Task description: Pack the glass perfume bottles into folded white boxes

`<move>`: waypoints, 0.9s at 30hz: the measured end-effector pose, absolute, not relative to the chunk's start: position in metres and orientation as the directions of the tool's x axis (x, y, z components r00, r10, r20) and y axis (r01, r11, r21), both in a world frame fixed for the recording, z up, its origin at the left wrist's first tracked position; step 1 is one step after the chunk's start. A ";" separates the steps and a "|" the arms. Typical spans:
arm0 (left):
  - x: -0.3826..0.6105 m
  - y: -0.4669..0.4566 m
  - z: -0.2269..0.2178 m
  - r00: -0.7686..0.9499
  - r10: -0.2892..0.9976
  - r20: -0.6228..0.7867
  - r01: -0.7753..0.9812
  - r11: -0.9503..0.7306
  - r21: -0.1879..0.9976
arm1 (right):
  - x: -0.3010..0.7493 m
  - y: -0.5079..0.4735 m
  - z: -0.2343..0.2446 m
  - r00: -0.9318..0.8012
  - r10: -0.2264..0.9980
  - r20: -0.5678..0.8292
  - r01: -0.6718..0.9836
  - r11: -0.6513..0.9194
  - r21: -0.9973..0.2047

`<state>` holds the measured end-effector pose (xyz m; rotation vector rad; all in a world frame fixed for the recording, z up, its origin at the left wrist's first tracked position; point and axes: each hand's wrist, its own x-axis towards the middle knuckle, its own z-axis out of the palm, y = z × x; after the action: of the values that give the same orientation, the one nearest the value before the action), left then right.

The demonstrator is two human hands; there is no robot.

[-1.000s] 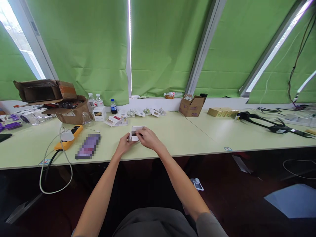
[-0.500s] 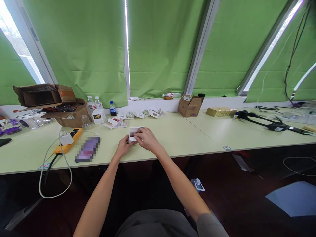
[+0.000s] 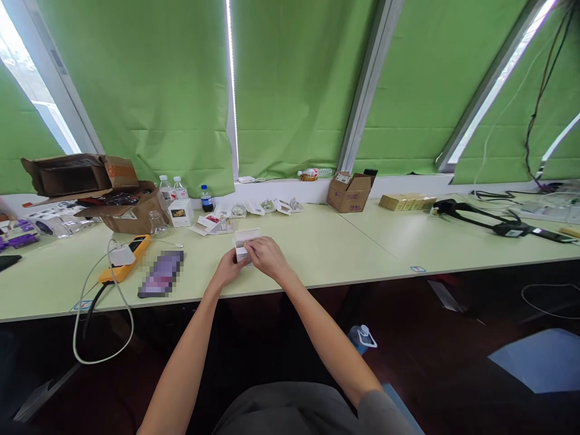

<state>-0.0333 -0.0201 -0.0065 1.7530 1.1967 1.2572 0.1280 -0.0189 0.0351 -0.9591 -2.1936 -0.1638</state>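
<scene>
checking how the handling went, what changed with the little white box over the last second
Both hands stay on the small white box, neither letting go: the left hand at its near left, the right hand over its right side. The box's white top now stands higher above the fingers, and the dark opening seen earlier no longer shows. The orange power strip and blurred phone stayed put.

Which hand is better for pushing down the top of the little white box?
Probably the right hand: it lies over the white box with its fingers on top, while the left hand sits lower, holding the box's side.
</scene>
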 end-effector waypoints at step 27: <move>-0.034 -0.021 -0.008 0.138 0.938 0.317 0.187 -0.339 0.922 | 0.142 0.009 0.012 -0.139 0.870 0.473 -0.099 0.463 -0.881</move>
<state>-0.0335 -0.0205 -0.0079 1.6646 1.1029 1.2631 0.1423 0.0086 0.0123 -0.7166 -1.4688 0.9764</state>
